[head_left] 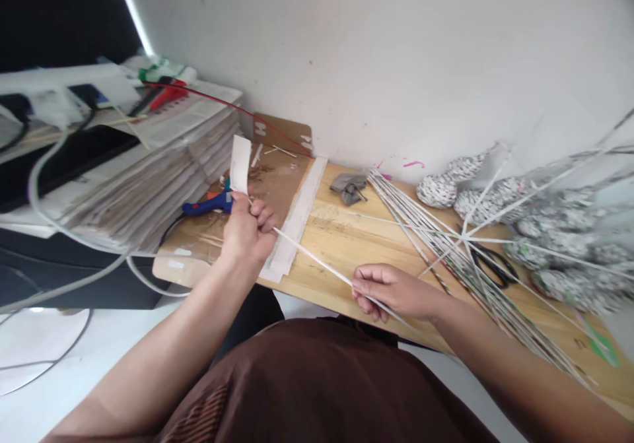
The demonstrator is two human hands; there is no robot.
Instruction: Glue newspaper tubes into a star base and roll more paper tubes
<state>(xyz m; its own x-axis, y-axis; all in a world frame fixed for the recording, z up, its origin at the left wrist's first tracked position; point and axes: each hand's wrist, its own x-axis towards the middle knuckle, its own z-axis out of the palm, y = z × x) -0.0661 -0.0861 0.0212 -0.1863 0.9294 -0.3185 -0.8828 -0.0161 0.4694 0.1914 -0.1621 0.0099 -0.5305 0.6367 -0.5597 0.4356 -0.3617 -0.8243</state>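
My left hand [250, 225] is closed around one end of a thin white paper stick [313, 257], beside a flat white paper strip [241, 163] that stands up from the fingers. My right hand [384, 290] pinches the stick farther down, and its tail sticks out past that hand. Behind my left hand lies a blue glue gun [209, 203] on brown cardboard [287, 182]. More flat paper strips [302, 215] lie on the wooden table [329, 228] between my hands.
A bundle of paper sticks [426, 222], black scissors [490, 266], a star of crossed sticks [464, 236] and several woven paper shapes [436, 190] occupy the right. A grey cloth [349, 187] lies mid-table. Stacked newspapers [163, 185] and cables [37, 172] stand left.
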